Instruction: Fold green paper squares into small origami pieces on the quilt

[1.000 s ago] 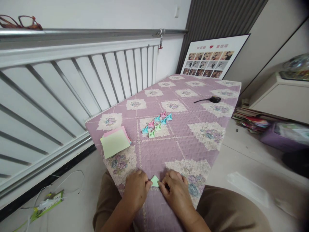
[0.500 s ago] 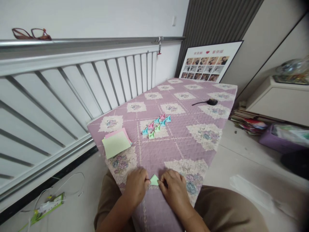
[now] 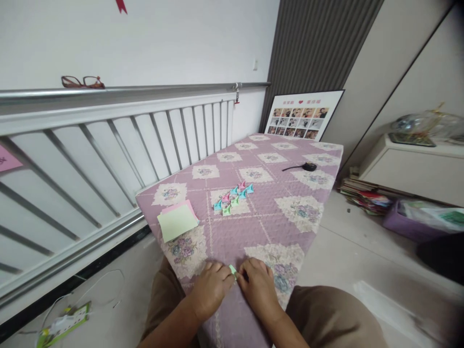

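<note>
A small light green folded paper lies at the near end of the cloth-covered table, between my two hands. My left hand has its fingers closed over the paper's left part, hiding much of it. My right hand pinches the paper's right edge with curled fingers. Farther up the table, several small folded paper pieces in pink, blue and green sit in a cluster. To the left lies a stack of square paper sheets, pale green on top with pink beneath.
The table narrows toward me. A black object with a thin strap lies at its far right. A white radiator runs along the left side, with glasses on the pipe above. A power strip is on the floor.
My left hand has moved right over the green paper, which now shows less of itself. The camera view has tilted up slightly.
</note>
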### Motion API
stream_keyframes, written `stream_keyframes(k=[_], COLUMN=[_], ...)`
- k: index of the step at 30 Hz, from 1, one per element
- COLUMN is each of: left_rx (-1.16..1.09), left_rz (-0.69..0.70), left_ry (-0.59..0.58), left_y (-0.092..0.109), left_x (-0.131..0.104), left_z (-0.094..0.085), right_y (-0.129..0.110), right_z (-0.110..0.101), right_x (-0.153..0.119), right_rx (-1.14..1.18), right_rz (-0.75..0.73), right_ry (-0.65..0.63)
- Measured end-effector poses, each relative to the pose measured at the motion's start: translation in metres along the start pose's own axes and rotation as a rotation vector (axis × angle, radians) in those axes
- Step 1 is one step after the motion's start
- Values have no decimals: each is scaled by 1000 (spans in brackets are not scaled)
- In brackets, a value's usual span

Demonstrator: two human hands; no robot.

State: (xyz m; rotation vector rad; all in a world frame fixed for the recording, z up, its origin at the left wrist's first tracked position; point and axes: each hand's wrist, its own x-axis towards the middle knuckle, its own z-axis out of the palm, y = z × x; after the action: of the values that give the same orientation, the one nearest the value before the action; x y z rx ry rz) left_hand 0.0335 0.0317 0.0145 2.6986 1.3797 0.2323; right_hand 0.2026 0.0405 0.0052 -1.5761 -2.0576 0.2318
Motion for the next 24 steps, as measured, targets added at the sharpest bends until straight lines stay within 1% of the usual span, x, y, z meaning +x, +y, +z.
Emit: stream_keyframes(k=[2, 5, 8, 11, 15, 18, 19, 23, 24], left_rx=[32, 15, -33, -55, -37, -10, -2, 12, 11], left_rz=[14, -2, -46, -76, -61, -40, -36, -16, -12], left_ry=[14, 22, -20, -53, -12, 33, 44, 68, 77], left_y=[2, 1, 0, 0, 0, 0, -1, -5, -7], left_x=[-4, -9, -10, -8, -8, -8, -7, -7, -7], left_z=[3, 4, 1, 0, 1, 3, 4, 12, 15], right_y=[0, -1, 1, 10, 24, 26, 24, 14, 13], right_z=[0, 1, 2, 3, 2, 4, 6, 24, 30], right_x=[-1, -4, -5, -6, -10, -15, -17, -31, -34], right_rx=[-12, -52, -78, -93, -105, -106, -103, -82, -90], right_rz=[12, 73, 122, 120, 74, 3, -50, -367, -400], right_ry=[18, 57, 57, 39, 20, 62, 71, -32, -47])
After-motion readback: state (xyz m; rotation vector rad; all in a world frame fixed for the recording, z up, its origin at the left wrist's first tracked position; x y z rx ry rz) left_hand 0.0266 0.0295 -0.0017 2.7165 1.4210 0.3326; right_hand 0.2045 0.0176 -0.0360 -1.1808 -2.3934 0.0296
